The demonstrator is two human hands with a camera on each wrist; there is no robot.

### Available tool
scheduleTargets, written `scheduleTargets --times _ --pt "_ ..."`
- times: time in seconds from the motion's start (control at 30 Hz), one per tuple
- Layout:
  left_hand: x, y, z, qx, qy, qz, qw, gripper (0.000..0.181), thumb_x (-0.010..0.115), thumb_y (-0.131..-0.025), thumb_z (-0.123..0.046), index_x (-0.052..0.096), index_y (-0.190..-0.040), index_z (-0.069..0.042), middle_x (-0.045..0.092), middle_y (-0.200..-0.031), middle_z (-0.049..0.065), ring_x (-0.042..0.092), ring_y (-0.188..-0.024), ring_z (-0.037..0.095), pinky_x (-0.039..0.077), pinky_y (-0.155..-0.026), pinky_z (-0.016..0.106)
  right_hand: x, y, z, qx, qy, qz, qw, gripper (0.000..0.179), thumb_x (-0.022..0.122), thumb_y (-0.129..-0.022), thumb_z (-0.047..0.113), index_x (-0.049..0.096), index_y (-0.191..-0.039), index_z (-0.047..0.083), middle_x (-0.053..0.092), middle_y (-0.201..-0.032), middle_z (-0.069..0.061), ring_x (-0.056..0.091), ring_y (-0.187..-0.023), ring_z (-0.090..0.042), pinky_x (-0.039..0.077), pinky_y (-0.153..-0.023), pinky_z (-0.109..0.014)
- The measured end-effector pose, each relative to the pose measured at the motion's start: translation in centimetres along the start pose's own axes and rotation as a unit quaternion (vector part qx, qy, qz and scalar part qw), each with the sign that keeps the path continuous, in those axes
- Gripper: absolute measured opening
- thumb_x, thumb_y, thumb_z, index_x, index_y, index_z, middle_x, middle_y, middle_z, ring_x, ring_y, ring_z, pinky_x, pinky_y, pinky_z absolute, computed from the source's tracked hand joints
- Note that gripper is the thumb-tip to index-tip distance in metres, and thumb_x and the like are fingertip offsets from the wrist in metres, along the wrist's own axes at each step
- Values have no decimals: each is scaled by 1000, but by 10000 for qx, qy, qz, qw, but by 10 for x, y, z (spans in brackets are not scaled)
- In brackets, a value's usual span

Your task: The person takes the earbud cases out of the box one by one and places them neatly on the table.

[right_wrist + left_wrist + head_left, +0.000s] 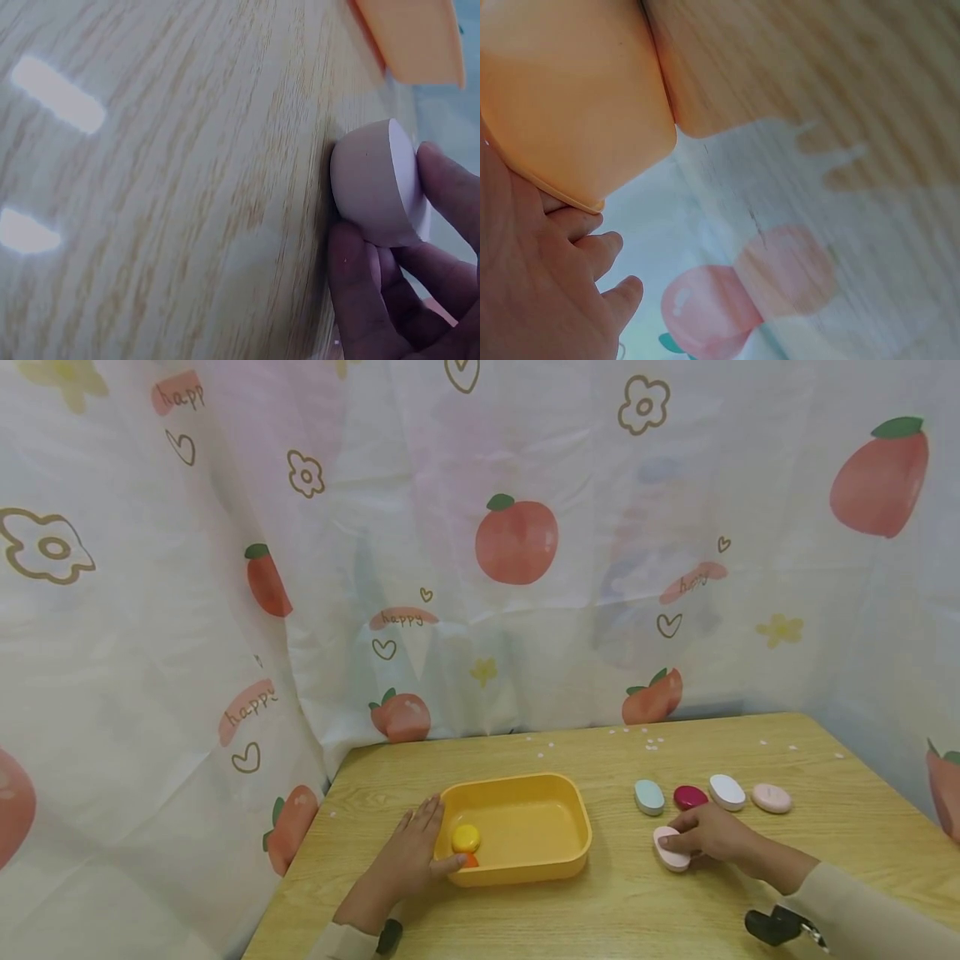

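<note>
My right hand [712, 833] pinches a pale pink oval bar [671, 849] that looks like soap. In the right wrist view, thumb and fingers sit around the pink bar [367, 180], its flat face turned towards the thumb, close over the wood. My left hand [405, 856] rests against the left end of a yellow-orange plastic tub [525, 875], fingers fairly straight along the rim and thumb at the front corner. Inside the tub lie a yellow round piece [466, 838] and an orange piece [471, 861], partly hidden by the thumb.
Behind the right hand stand a pale blue oval piece [649, 797], a dark red one [690, 797], a white one [727, 792] and another pink one [772, 798]. White flecks dot the back of the wooden table [622, 910]. A fruit-print curtain [525, 652] hangs behind.
</note>
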State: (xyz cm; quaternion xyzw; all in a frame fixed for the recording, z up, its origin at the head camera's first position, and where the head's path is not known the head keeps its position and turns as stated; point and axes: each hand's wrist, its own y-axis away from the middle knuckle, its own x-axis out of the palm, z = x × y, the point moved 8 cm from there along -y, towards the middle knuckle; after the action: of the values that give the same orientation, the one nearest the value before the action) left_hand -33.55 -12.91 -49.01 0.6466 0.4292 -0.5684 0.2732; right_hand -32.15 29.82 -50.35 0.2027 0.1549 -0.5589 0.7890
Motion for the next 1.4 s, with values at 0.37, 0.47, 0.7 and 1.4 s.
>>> scheduleTargets --times 0.37,0.47,0.7,1.4 --pt "0 0 1 -78 23 53 10000 101 42 -90 -73 17 -154 2 14 -161 13 12 -147 25 13 -115 52 -3 1 2 179 406 -222 9988 28 76 -86 20 71 -97 -5 62 -71 2 57 -69 -13 54 -60 -32" --pt "-1 0 0 -58 25 43 10000 101 42 -90 -72 17 -154 2 14 -161 13 13 -147 26 13 -115 52 -3 0 1 334 433 -276 9981 29 76 -86 20 71 -98 -6 62 -71 1 57 -70 -14 55 -61 -34" --pt "-2 1 -2 14 42 35 10000 100 43 -91 -71 17 -154 2 14 -160 15 13 -146 28 14 -114 53 -3 0 -1 546 426 -310 9971 29 75 -87 20 69 -99 -6 60 -72 0 56 -70 -16 55 -62 -36" --pt "0 1 1 -86 99 198 9997 102 39 -89 -75 14 -155 0 10 -162 11 9 -147 23 11 -115 50 -2 1 1 342 327 -66 9989 25 71 -90 18 67 -95 -6 60 -71 0 56 -68 -16 54 -61 -36"
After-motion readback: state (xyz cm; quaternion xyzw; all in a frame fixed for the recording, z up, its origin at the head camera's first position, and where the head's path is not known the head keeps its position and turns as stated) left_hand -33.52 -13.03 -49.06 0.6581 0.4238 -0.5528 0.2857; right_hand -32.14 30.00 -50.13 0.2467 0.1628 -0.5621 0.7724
